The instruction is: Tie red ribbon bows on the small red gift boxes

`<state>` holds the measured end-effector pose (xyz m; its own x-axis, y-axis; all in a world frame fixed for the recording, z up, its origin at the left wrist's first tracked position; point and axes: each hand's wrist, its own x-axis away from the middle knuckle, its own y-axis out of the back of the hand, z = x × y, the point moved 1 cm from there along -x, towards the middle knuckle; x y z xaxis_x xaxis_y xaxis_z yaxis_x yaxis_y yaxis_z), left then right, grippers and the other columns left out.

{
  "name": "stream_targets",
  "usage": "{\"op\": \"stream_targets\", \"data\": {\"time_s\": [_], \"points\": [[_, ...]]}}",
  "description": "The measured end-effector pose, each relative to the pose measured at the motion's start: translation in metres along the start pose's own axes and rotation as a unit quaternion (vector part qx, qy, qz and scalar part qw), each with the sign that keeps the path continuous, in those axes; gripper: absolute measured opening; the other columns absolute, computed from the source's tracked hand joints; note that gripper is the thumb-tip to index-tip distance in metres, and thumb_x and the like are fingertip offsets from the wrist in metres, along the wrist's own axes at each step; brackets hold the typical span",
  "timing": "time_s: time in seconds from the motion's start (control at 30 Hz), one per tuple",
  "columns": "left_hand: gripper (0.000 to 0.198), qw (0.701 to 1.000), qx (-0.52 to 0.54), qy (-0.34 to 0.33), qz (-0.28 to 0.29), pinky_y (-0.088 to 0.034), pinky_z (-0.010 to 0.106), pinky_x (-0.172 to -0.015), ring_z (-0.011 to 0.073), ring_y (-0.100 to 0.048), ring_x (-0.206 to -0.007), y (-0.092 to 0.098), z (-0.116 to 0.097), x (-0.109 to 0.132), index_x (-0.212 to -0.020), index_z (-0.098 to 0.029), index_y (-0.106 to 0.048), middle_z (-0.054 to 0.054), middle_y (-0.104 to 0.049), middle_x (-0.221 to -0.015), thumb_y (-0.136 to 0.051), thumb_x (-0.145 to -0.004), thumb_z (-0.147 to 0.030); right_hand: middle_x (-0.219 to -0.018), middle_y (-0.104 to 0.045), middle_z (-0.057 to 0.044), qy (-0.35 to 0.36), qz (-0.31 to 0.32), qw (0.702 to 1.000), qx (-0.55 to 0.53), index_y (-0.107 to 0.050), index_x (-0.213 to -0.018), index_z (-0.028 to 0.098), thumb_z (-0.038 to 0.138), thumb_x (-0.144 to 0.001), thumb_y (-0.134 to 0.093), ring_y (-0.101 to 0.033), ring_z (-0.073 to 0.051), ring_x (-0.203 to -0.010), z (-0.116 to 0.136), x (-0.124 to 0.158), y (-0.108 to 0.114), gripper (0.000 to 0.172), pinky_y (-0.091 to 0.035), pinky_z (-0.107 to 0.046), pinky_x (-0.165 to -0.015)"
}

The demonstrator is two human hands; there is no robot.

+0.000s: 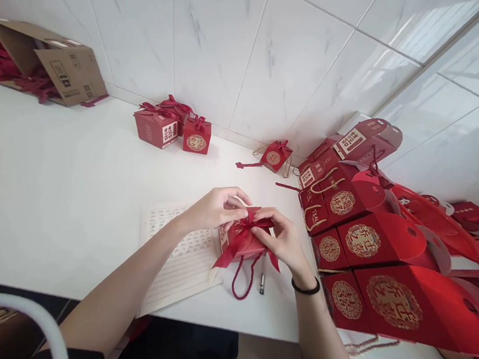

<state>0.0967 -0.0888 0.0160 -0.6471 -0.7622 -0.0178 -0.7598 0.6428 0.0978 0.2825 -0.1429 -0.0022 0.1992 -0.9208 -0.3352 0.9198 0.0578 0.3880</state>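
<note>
A red gift box (250, 249) stands on the table in front of me, with a dark red ribbon (241, 240) tied in a bow on its top. My left hand (219, 208) reaches in from the left, thumb and fingers closed at the bow's left side. From the right, my right hand (279, 235) pinches the bow's right loop. A twisted red cord handle (242, 296) hangs from the box toward me. Beneath and left of the box lies a lined notebook (182, 277) with handwriting, and a pen (262, 278) lies at the box's right.
Several large red boxes (395, 305) crowd the right side. Small ribboned boxes (156, 130) stand by the wall, and another small box (275, 156) sits farther right. An open cardboard carton (75, 75) with red ribbons is at the far left. A white curved bar (18, 301) is near my left arm.
</note>
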Motion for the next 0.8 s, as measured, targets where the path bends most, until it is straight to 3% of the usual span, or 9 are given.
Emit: {"op": "stream_targets", "data": {"time_s": [0.17, 0.33, 0.47, 0.63, 0.8], "points": [[0.013, 0.999, -0.010, 0.023, 0.032, -0.027, 0.014, -0.033, 0.0025, -0.041, -0.036, 0.0013, -0.0011, 0.0004, -0.082, -0.016, -0.056, -0.002, -0.059, -0.059, -0.055, -0.081, -0.029, -0.090, -0.059, -0.003, -0.006, 0.012, 1.000, -0.010, -0.060, -0.087, 0.020, 0.025, -0.081, -0.061, -0.057, -0.016, -0.084, -0.0038, -0.0010, -0.0010, 0.007, -0.046, -0.030, -0.076], [0.015, 0.998, 0.030, -0.016, 0.061, -0.030, 0.016, -0.035, 0.0039, -0.042, -0.038, 0.0034, 0.0030, -0.0023, -0.086, -0.015, -0.055, -0.002, -0.058, -0.056, -0.055, -0.079, -0.028, -0.092, -0.060, -0.005, -0.018, 0.012, 1.000, -0.008, -0.061, -0.085, 0.020, 0.025, -0.081, -0.061, -0.057, -0.018, -0.089, -0.0025, -0.0017, 0.0002, 0.007, -0.045, -0.031, -0.077], [0.016, 0.997, -0.034, -0.057, 0.041, -0.040, 0.019, -0.046, 0.0072, -0.051, -0.054, 0.0041, 0.0027, -0.0023, -0.085, -0.015, -0.058, 0.000, -0.060, -0.071, -0.061, -0.072, -0.024, -0.092, -0.061, -0.005, -0.024, 0.011, 1.000, -0.005, -0.060, -0.085, 0.020, 0.028, -0.081, -0.061, -0.057, -0.018, -0.087, -0.0021, -0.0020, 0.0001, 0.009, -0.046, -0.032, -0.076], [0.015, 0.991, -0.121, -0.054, 0.011, -0.039, 0.021, -0.050, 0.0087, -0.049, -0.056, 0.0014, 0.0015, 0.0005, -0.086, -0.018, -0.060, 0.000, -0.059, -0.073, -0.056, -0.072, -0.020, -0.092, -0.061, -0.005, -0.024, 0.014, 1.000, -0.011, -0.061, -0.085, 0.020, 0.028, -0.081, -0.062, -0.057, -0.018, -0.089, -0.0021, -0.0023, -0.0002, 0.009, -0.046, -0.032, -0.078], [0.020, 0.987, -0.144, -0.067, 0.003, -0.038, 0.022, -0.051, 0.0087, -0.048, -0.057, 0.0004, 0.0053, 0.0005, -0.089, -0.019, -0.061, 0.000, -0.060, -0.076, -0.050, -0.072, -0.014, -0.093, -0.061, -0.005, -0.030, 0.014, 0.999, -0.017, -0.061, -0.085, 0.020, 0.025, -0.081, -0.062, -0.057, -0.018, -0.090, -0.0022, -0.0019, 0.0000, 0.006, -0.045, -0.031, -0.078]]}}
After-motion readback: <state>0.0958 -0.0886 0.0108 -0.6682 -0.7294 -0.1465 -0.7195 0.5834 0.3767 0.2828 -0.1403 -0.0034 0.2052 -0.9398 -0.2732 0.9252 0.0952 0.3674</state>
